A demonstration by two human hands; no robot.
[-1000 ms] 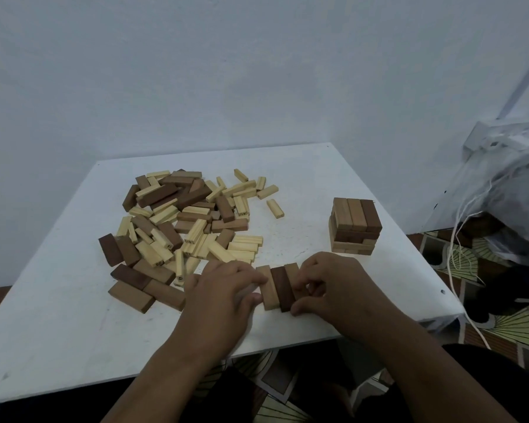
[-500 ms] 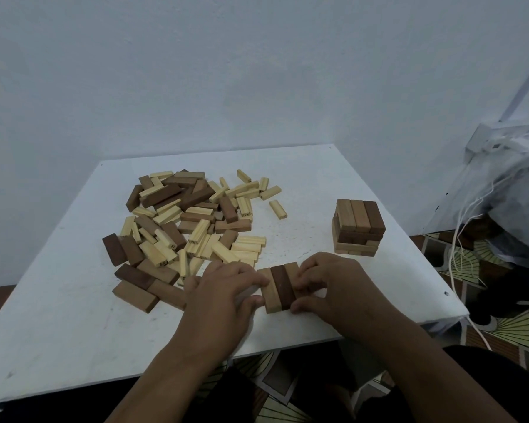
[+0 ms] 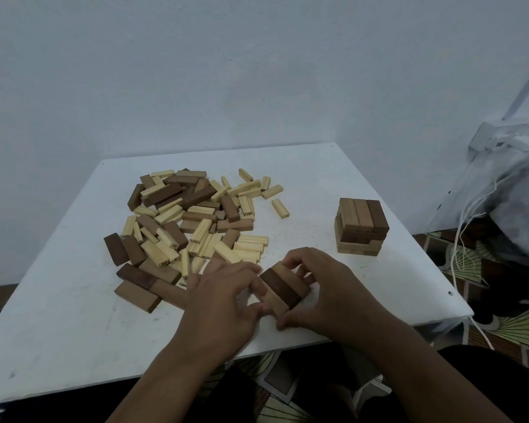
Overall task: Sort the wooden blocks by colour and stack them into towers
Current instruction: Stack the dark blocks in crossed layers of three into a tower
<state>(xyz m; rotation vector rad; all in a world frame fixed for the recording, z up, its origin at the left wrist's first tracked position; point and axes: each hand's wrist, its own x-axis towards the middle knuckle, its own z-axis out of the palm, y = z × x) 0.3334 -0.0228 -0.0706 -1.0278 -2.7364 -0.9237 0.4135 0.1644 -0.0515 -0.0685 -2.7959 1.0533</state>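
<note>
Both hands meet near the front edge of the white table (image 3: pixel 333 184), palms down. The left hand (image 3: pixel 223 303) and the right hand (image 3: pixel 330 294) close in from either side on a set of three blocks (image 3: pixel 283 285) — a dark one between two lighter ones, side by side — with fingers and thumbs pressed against the set's ends and sides. The set looks tilted; whether it sits on the table or is lifted off it cannot be told.

The loose pile (image 3: pixel 193 218) of pale, mid-brown and dark blocks lies just left of the hands. A short tower (image 3: pixel 361 227) stands apart to the right, its top layer two mid-brown blocks and one dark.

The left hand hides the pile's near edge. The bag (image 3: pixel 510 190) and cords (image 3: pixel 461 239) at right are dim.
</note>
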